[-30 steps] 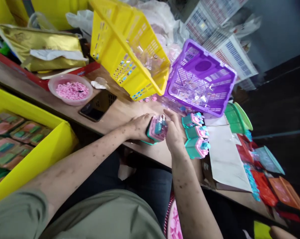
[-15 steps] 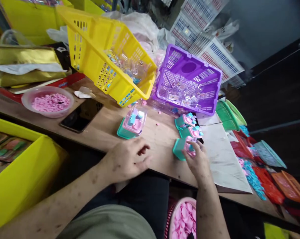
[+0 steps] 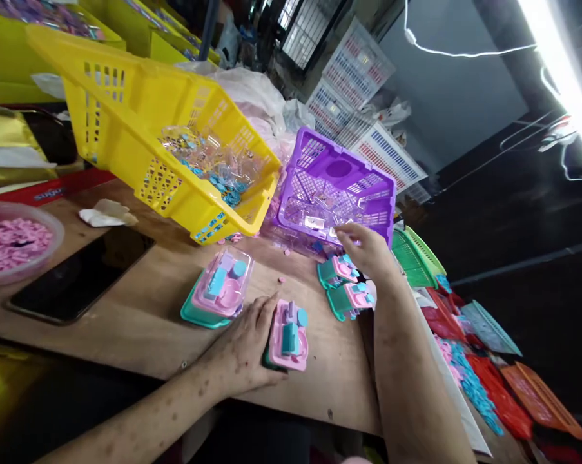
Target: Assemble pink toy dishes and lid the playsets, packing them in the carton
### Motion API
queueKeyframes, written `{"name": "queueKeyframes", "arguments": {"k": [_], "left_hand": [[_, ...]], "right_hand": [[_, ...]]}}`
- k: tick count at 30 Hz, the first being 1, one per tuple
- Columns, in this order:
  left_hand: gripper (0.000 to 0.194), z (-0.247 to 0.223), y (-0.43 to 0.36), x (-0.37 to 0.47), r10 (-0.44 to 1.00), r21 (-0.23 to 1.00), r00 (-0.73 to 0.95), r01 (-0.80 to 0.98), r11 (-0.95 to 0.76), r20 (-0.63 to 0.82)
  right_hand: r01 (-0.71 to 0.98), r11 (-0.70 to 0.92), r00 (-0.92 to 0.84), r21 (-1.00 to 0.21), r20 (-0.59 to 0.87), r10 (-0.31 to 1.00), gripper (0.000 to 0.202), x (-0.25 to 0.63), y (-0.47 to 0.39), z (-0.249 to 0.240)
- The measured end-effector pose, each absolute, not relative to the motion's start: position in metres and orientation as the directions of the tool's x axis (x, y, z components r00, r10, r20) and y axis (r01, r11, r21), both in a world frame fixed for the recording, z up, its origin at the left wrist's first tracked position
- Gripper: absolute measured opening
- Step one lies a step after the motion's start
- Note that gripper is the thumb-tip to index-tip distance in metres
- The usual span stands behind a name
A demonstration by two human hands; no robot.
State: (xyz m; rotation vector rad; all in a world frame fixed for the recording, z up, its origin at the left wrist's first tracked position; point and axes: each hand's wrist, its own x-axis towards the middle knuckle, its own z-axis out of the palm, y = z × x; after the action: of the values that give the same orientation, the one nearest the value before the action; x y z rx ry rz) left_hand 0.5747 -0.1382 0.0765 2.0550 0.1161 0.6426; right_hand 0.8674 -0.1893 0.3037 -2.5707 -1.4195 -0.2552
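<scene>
One toy box (image 3: 289, 338) has moved from the row (image 3: 349, 299) at right to the front of the surface (image 3: 339, 377), clasped at its side by the left hand (image 3: 245, 351); the right hand (image 3: 369, 252) has reached the near edge of the purple basket (image 3: 338, 169), its grip unclear, and a covered box (image 3: 218, 290) stands beside

Phone (image 3: 82, 274) on table (image 3: 343, 386) between bowl (image 3: 58, 240) and toy sets (image 3: 216, 283), basket (image 3: 136, 90) behind, another basket (image 3: 314, 145) to its right
</scene>
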Motion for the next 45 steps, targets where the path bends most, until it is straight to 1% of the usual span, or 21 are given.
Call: {"name": "queueKeyframes", "arguments": {"k": [2,4,7,10,13,14,16,18,20,21,25,27,29,32,35,40,43,45], "left_hand": [[0.153,0.072,-0.141,0.577,0.323,0.822,0.865,-0.160,-0.546,0.383],[0.160,0.070,-0.141,0.578,0.330,0.834,0.867,-0.157,-0.529,0.372],[0.158,0.074,-0.137,0.577,0.299,0.859,0.897,-0.150,-0.490,0.327],[0.154,0.080,-0.134,0.574,0.257,0.888,0.929,-0.132,-0.440,0.265],[0.155,0.081,-0.133,0.572,0.256,0.902,0.931,-0.141,-0.408,0.261],[0.156,0.081,-0.133,0.573,0.258,0.904,0.929,-0.145,-0.402,0.264],[0.155,0.081,-0.133,0.573,0.254,0.907,0.933,-0.138,-0.398,0.254],[0.153,0.082,-0.133,0.573,0.241,0.906,0.943,-0.116,-0.407,0.229],[0.151,0.083,-0.133,0.573,0.235,0.900,0.945,-0.112,-0.420,0.227],[0.150,0.084,-0.133,0.573,0.238,0.897,0.942,-0.117,-0.426,0.235],[0.152,0.086,-0.132,0.572,0.249,0.890,0.928,-0.151,-0.430,0.278],[0.152,0.086,-0.132,0.572,0.255,0.890,0.922,-0.165,-0.425,0.293],[0.154,0.086,-0.132,0.572,0.267,0.891,0.915,-0.173,-0.420,0.303],[0.155,0.086,-0.132,0.573,0.278,0.887,0.909,-0.171,-0.429,0.309],[0.155,0.087,-0.132,0.574,0.275,0.879,0.908,-0.172,-0.445,0.317],[0.152,0.089,-0.130,0.573,0.256,0.873,0.911,-0.182,-0.453,0.323],[0.150,0.090,-0.129,0.572,0.250,0.865,0.915,-0.171,-0.472,0.317],[0.146,0.090,-0.130,0.573,0.251,0.859,0.913,-0.171,-0.482,0.322]], "right_hand": [[0.838,-0.543,0.540,-0.042,0.198,0.818,0.032,0.905,-0.143,0.300],[0.836,-0.548,0.547,-0.026,0.121,0.829,0.029,0.931,-0.103,0.288],[0.835,-0.550,0.550,-0.005,-0.011,0.835,0.025,0.958,-0.068,0.269],[0.824,-0.567,0.566,0.009,-0.078,0.821,0.037,0.977,-0.057,0.261],[0.805,-0.593,0.592,-0.001,-0.052,0.804,0.055,0.991,-0.061,0.266],[0.800,-0.599,0.598,-0.015,-0.041,0.800,0.055,0.994,-0.063,0.268],[0.795,-0.604,0.602,-0.052,-0.048,0.797,0.044,0.997,-0.066,0.272],[0.797,-0.597,0.590,-0.094,-0.091,0.802,0.034,0.996,-0.065,0.273],[0.797,-0.589,0.574,-0.136,-0.138,0.807,0.031,0.993,-0.063,0.271],[0.793,-0.589,0.570,-0.158,-0.151,0.808,0.033,0.991,-0.062,0.271],[0.748,-0.610,0.585,-0.263,-0.174,0.792,0.047,0.984,-0.061,0.274],[0.704,-0.623,0.601,-0.341,-0.180,0.779,0.046,0.979,-0.063,0.277],[0.646,-0.633,0.637,-0.427,-0.155,0.755,0.044,0.974,-0.067,0.279],[0.555,-0.651,0.702,-0.519,-0.129,0.701,0.053,0.963,-0.072,0.278],[0.502,-0.678,0.730,-0.537,-0.157,0.665,0.053,0.951,-0.073,0.275],[0.449,-0.728,0.774,-0.518,-0.182,0.607,0.037,0.935,-0.067,0.278],[0.416,-0.761,0.809,-0.498,-0.178,0.560,0.037,0.930,-0.067,0.286],[0.413,-0.759,0.823,-0.504,-0.150,0.548,0.040,0.926,-0.073,0.296]]}}
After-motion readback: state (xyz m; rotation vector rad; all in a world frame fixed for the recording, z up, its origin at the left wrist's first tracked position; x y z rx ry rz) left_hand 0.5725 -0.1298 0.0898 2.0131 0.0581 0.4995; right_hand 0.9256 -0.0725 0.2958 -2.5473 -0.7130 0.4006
